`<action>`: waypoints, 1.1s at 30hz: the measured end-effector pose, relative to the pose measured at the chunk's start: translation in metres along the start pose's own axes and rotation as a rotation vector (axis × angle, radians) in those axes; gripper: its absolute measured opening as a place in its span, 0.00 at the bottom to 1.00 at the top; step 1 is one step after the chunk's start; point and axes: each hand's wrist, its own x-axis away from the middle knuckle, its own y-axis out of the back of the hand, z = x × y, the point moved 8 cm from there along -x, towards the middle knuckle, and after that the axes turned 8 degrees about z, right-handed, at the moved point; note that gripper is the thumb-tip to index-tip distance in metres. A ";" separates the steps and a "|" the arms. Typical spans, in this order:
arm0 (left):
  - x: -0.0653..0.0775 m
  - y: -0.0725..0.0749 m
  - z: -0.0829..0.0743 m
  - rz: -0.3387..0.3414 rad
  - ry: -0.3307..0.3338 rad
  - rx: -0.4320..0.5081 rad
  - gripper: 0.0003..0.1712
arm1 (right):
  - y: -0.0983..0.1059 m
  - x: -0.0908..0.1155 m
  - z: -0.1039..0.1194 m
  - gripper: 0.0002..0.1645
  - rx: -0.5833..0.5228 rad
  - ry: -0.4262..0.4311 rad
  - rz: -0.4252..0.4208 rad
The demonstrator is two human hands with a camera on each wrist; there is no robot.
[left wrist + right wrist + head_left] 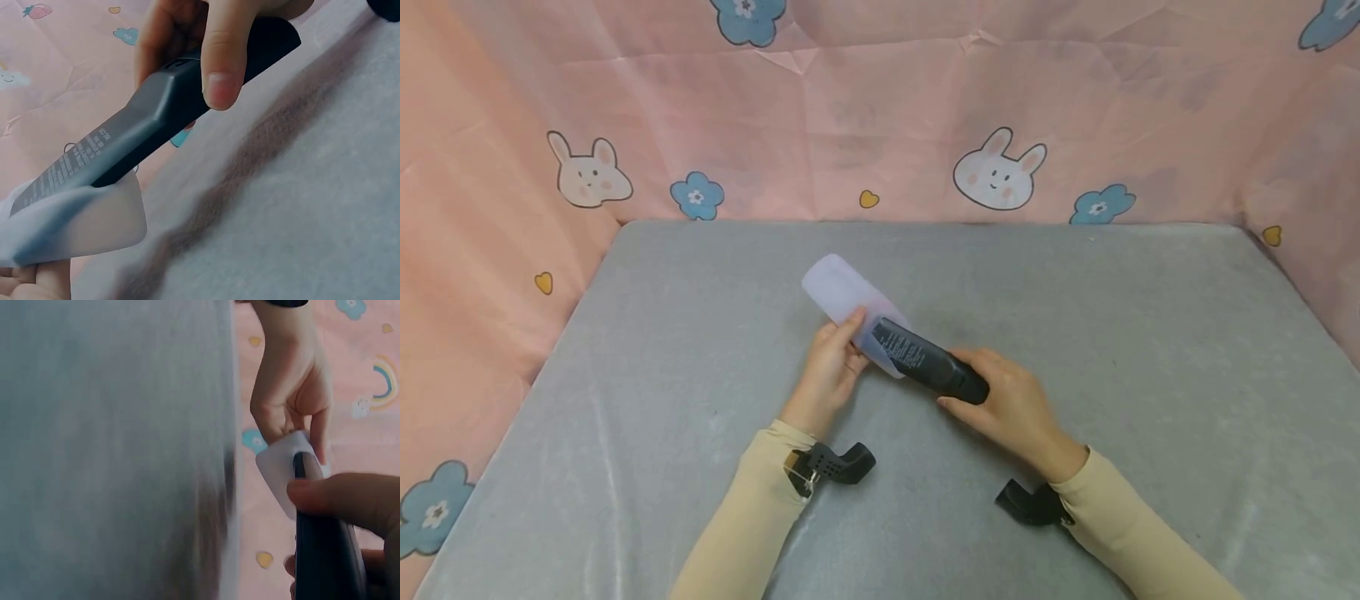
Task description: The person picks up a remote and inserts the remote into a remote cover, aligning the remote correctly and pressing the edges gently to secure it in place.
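Over the table, a black remote control [934,365] with small pale print on its upward face sits partly inside a translucent whitish sleeve [844,287]. My left hand [826,375] holds the sleeve, thumb on top and fingers beneath. My right hand [1011,408] grips the remote's bare end between thumb and fingers. In the left wrist view, the printed end of the remote [150,115] slants down into the mouth of the sleeve [106,225]. The right wrist view shows my right thumb along the remote [325,556]; the sleeve [278,465] lies beyond it. The remote's other face is hidden.
A grey cloth-covered table [700,283] lies under both hands. Pink curtain [865,108] with rabbits and flowers hangs behind the table and along its sides. Each wrist bears a black camera mount [842,463].
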 end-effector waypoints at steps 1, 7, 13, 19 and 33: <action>0.000 0.000 0.001 -0.002 0.000 0.015 0.08 | 0.001 0.000 0.001 0.33 0.010 0.022 -0.003; 0.000 -0.004 -0.001 0.022 -0.045 0.099 0.11 | 0.005 -0.001 0.006 0.34 0.036 0.068 -0.017; 0.001 -0.010 -0.006 0.061 -0.118 0.159 0.16 | 0.008 0.000 0.008 0.34 0.045 0.026 -0.061; 0.003 -0.018 -0.006 0.121 -0.165 0.161 0.24 | 0.007 0.003 0.005 0.36 0.010 -0.044 -0.089; 0.004 -0.022 -0.005 0.123 -0.180 0.122 0.22 | 0.005 0.001 0.004 0.34 -0.021 -0.014 -0.082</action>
